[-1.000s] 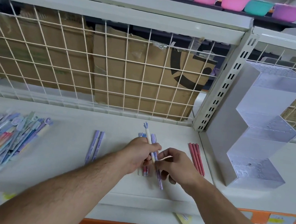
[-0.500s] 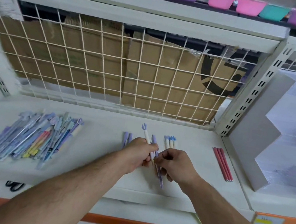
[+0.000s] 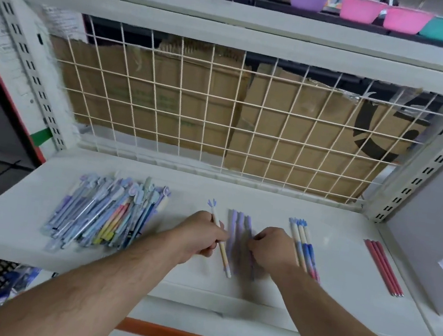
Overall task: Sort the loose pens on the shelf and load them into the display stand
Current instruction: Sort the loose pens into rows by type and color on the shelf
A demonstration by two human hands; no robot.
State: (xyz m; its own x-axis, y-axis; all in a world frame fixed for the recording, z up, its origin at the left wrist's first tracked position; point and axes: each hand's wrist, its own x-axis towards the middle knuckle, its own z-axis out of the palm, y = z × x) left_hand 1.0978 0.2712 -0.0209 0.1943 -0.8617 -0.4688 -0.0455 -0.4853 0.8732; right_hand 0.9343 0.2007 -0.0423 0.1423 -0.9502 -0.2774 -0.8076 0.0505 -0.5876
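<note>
We take the purple pens [image 3: 238, 226], lying mid-shelf [image 3: 227, 289], as our marker. Just left of them our left hand [image 3: 203, 236] grips a cream pen [image 3: 226, 264], its blue tuft pointing toward the back. Our right hand [image 3: 271, 247] sits at their right edge, fingers curled onto the rightmost one, pinching it as far as the blur lets us judge.

Just right of them lies a cream-and-blue set [image 3: 303, 243], and farther right a red trio [image 3: 382, 266]. Well left of them sits the mixed pile [image 3: 108, 209], by far the biggest heap. The stand [image 3: 429, 251] is far right of them at the frame's edge (only its grey side shows, so we cannot tell what it holds).

We judge the sorting barely begun: three small groups are laid out, most pens wait in the pile, and loading seems not yet started. The cream pen likely belongs with the cream-and-blue set.
</note>
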